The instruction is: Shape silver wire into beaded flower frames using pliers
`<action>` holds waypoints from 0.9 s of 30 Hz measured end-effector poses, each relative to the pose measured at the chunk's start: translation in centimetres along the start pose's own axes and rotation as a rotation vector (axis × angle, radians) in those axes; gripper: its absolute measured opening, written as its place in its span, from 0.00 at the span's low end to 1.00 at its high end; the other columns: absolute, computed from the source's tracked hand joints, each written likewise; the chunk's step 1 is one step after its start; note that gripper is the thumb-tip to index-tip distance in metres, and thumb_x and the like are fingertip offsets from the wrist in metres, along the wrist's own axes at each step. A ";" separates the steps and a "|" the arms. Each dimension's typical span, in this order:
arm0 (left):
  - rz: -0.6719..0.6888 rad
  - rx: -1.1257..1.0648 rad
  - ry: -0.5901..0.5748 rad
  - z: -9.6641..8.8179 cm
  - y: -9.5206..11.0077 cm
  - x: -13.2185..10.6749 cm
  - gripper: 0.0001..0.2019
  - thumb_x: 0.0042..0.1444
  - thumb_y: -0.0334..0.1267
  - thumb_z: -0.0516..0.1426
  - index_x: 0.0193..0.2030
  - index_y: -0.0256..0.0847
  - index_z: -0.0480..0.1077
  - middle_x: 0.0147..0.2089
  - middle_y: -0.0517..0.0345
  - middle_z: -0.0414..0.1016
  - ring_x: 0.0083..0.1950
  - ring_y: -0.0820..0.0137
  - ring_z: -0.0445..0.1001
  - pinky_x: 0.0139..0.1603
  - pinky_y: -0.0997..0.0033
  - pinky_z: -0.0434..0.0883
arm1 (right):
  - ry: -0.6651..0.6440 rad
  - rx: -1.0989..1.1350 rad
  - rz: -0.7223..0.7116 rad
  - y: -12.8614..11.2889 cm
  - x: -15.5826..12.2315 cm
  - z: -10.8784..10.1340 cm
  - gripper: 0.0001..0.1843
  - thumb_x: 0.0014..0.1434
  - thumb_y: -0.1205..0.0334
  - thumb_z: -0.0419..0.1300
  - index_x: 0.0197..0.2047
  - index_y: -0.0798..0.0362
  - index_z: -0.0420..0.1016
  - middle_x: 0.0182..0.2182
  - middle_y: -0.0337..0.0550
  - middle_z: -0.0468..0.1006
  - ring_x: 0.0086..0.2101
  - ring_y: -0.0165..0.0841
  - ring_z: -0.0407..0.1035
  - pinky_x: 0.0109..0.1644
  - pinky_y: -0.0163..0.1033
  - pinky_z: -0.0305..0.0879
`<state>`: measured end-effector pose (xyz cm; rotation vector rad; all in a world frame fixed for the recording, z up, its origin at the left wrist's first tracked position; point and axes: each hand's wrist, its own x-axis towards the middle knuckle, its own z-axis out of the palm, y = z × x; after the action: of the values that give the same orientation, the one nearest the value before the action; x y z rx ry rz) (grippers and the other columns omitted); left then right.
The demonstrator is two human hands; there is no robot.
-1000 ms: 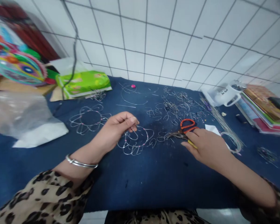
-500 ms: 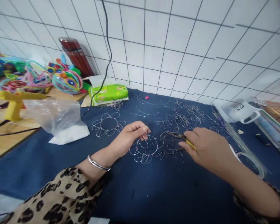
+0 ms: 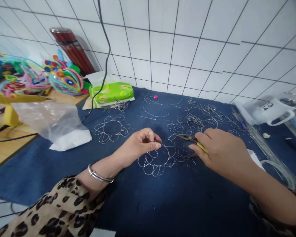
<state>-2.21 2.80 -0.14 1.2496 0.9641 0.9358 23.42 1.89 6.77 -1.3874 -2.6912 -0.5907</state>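
My left hand (image 3: 144,142) pinches the upper rim of a silver wire flower (image 3: 156,164), a ring with looped petals and pink marks where they join. The flower's lower petals hang over the blue cloth. To the right, my right hand (image 3: 219,154) grips yellow-handled pliers (image 3: 187,137), their jaws pointing left, a short way from the flower. Small bent wire pieces (image 3: 181,156) lie under and beside the pliers. A second wire flower (image 3: 112,127) rests flat on the cloth, left of my left hand.
A heap of bent wires (image 3: 199,115) lies beyond the pliers. At the back are a green tissue pack (image 3: 113,93) and a red thermos (image 3: 72,49). A plastic bag (image 3: 64,121) and yellow glue gun (image 3: 11,108) sit left; a white mug (image 3: 273,112) stands right.
My view has shifted slightly. The left fingers have altered their pinch on the flower's rim, with the thumb now lying flatter. The pliers stay in my right hand, hardly moved.
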 end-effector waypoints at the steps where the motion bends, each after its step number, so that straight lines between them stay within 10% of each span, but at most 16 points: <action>1: -0.005 0.008 -0.007 0.0 0.0 0.0 0.13 0.47 0.33 0.62 0.28 0.39 0.59 0.39 0.56 0.72 0.38 0.73 0.70 0.36 0.71 0.68 | 0.004 0.002 -0.001 0.0 -0.1 -0.1 0.19 0.62 0.49 0.47 0.37 0.53 0.72 0.25 0.44 0.68 0.27 0.33 0.59 0.28 0.38 0.42; 17: 0.161 0.409 -0.157 0.0 0.6 -0.4 0.04 0.52 0.36 0.59 0.34 0.40 0.74 0.33 0.57 0.69 0.33 0.73 0.67 0.33 0.73 0.65 | 0.004 0.039 -0.050 -0.8 -0.7 -1.2 0.19 0.62 0.50 0.47 0.36 0.53 0.71 0.25 0.44 0.68 0.27 0.33 0.59 0.29 0.38 0.44; 27: 0.235 0.531 -0.038 0.3 -0.1 -0.3 0.04 0.52 0.35 0.58 0.30 0.38 0.68 0.35 0.57 0.65 0.33 0.74 0.65 0.32 0.74 0.65 | 0.039 -0.088 -0.025 -1.1 -1.0 -2.0 0.16 0.61 0.51 0.49 0.35 0.54 0.70 0.24 0.43 0.65 0.27 0.33 0.57 0.30 0.38 0.42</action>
<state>-2.02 2.41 -0.15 1.8532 1.0915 0.8575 22.88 -0.16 8.04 -1.3485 -2.6865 -0.7390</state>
